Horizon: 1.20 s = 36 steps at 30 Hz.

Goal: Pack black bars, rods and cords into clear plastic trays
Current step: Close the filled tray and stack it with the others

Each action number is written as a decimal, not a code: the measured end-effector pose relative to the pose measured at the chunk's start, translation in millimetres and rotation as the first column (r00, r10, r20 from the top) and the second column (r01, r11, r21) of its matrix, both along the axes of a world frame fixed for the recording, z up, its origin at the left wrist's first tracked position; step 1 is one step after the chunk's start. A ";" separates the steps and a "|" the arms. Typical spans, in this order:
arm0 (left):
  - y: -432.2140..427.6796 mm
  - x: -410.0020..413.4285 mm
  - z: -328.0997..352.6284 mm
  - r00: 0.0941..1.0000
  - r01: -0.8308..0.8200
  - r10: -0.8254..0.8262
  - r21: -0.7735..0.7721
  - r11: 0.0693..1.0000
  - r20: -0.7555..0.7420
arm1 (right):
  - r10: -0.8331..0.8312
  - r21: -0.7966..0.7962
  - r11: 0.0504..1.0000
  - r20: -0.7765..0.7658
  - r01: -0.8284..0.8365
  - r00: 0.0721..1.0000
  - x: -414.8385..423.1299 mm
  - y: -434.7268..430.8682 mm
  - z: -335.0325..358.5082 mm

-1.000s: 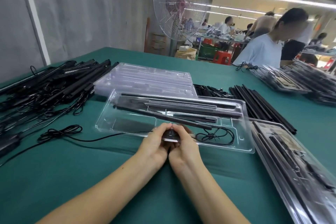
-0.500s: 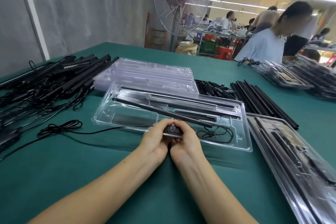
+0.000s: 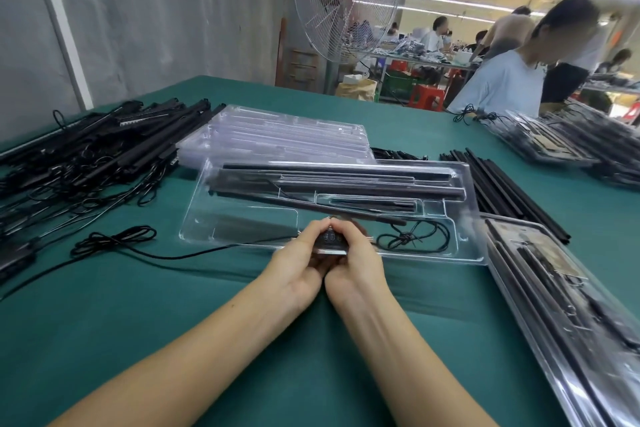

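Note:
A clear plastic tray (image 3: pixel 465 218) lies on the green table in front of me, with long black bars (image 3: pixel 332 184) in its upper slots and a coiled cord (image 3: pixel 412 237) in its right pocket. At the tray's near edge my left hand (image 3: pixel 298 260) and my right hand (image 3: pixel 356 263) meet, both gripping a small black controller (image 3: pixel 330 240) with buttons. A black cord (image 3: pixel 166 255) runs from the controller leftward across the table.
A heap of black bars and cords (image 3: pixel 86 156) fills the left of the table. Empty clear trays (image 3: pixel 277 135) are stacked behind. Loose black rods (image 3: pixel 502 191) lie at the right, a packed tray (image 3: pixel 571 315) nearer right, more packed trays (image 3: pixel 568 142) far right. A person (image 3: pixel 502 80) stands beyond.
Both hands stay together on the small controller at the tray's near edge; my view has shifted slightly. Nothing else has moved.

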State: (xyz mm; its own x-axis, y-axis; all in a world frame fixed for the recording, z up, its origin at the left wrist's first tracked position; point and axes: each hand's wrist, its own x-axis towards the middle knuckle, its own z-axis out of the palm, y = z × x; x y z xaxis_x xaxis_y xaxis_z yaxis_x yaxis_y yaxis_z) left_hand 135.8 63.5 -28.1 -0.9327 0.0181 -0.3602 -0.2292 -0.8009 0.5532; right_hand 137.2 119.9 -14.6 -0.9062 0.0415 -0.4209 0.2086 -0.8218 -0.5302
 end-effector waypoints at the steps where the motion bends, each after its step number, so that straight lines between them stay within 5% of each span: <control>1: -0.5 0.7 0.7 1.000 0.012 -0.012 -0.015 1.000 0.006 | -0.001 -0.003 1.000 0.002 0.001 1.000 -0.2 0.7 0.3; 27: -7.7 -10.9 1.0 0.999 0.040 -0.041 -0.052 0.998 -0.012 | -0.035 -0.065 0.997 0.046 0.038 0.998 3.0 -0.5 -0.6; 36: -10.0 -13.8 -3.5 0.998 0.065 -0.067 -0.115 0.991 -0.011 | -0.046 0.054 0.998 0.013 0.045 0.999 -3.7 1.1 -6.6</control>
